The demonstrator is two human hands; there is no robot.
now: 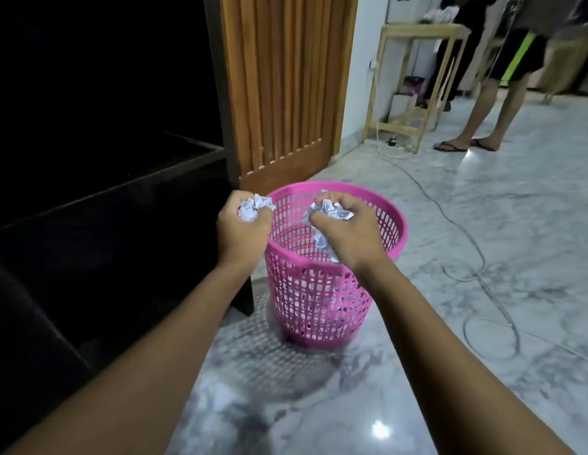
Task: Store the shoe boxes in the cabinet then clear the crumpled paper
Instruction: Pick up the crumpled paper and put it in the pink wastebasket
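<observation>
Presently, stage of task: paper clearing, in hand; neither wad dropped yet.

1. Left hand (243, 224): fingers (235, 200) curled tight round a crumpled paper wad (253, 207); held just outside the bin's rim at its 10 o'clock.
2. Right hand (348, 228): fingers closed on a second crumpled paper wad (330, 210), a loose tail hanging down; held over the bin's mouth.
3. Pink plastic lattice wastebasket (319, 300): upright on the marble floor (483, 241), 12 o'clock of the wearer; pale scraps show through the mesh low down, likely paper already binned.
4. Dark cabinet (105, 208): 9 o'clock, open; interior too dark to tell whether shoe boxes sit inside. No boxes lie on the visible floor, so storage is judged probably done.
5. Slatted wooden door (286, 87): behind the bin.
6. Cable (450, 221): loops across the floor at 3 o'clock.
7. Bystander (489, 103): 1 o'clock, well apart.

Remaining: release both wads; check for others out of view.
</observation>
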